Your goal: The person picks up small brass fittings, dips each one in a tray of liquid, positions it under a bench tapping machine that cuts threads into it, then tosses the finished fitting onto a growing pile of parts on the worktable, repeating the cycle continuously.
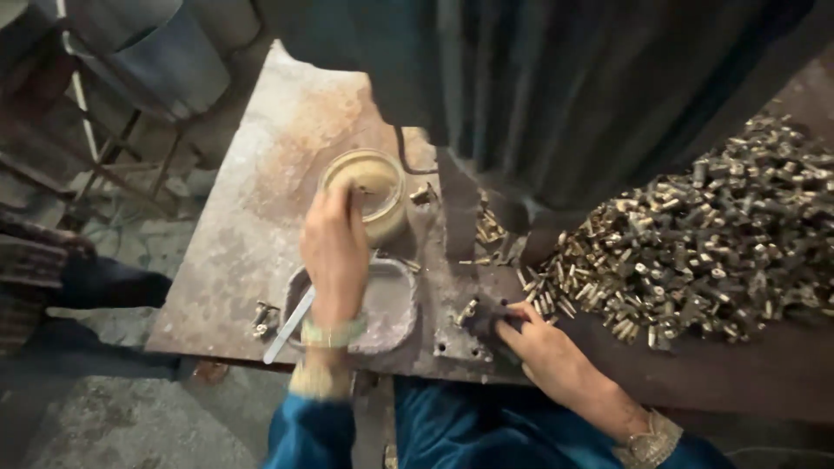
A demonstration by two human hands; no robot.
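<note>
The left hand (334, 247) is dipping bunched fingers into the round jar (367, 193) just beyond it. The right hand (540, 340) is pinching a small metal piece (480, 320) at its fingertips; it looks stiff, light, probably greasy, best gripped across its sides. More pieces are heaping on the counter (252, 226) to its right.

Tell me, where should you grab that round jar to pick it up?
Probably around the jar's side wall, below the rim, coming from the near right. It stands upright and open-topped, so a top grab would go inside. The left hand covers the near left side, and the dark machine crowds the far right.
</note>
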